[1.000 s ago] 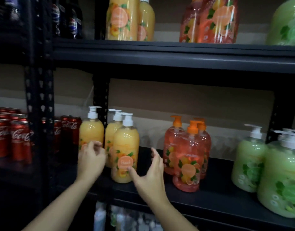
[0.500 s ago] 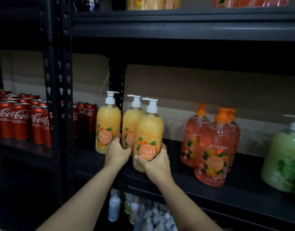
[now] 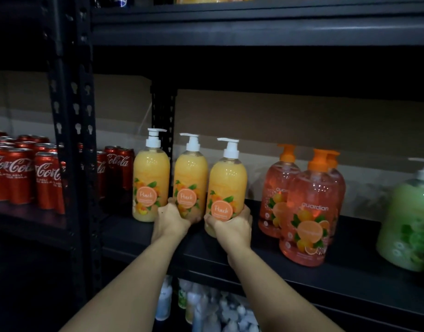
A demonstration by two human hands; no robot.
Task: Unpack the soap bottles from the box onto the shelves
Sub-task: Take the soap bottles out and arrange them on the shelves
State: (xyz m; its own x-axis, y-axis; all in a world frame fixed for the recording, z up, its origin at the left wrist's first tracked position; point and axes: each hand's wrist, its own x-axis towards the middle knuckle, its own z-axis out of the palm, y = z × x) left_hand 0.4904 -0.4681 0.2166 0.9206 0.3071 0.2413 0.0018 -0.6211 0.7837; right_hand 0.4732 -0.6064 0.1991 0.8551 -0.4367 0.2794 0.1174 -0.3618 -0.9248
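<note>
Left hand is wrapped round the foot of the middle peach bottle, fingers curled about it, and I've got the right hand cupped round the base of the right peach bottle, thumb across the front just under the label. Both bottles are upright on the shelf, pumps up, labels facing me. The third peach bottle stands just beside them at the far left, hard by the upright post, with no hand on it.

So where are we? I read this as the tidy-up end of a placement: the bottles are down and I'm squaring the peach row. The right one sits a little forward of the other two. Orange bottles are grouped to the right with a gap between, a green bottle beyond them, cola cans on the next bay to the left.

Next move, as I judge it: ease the right bottle back level with its neighbours, keep both from tipping, then let go cleanly and head back for more. The box is nowhere on my feed, so I can't say how many are left
</note>
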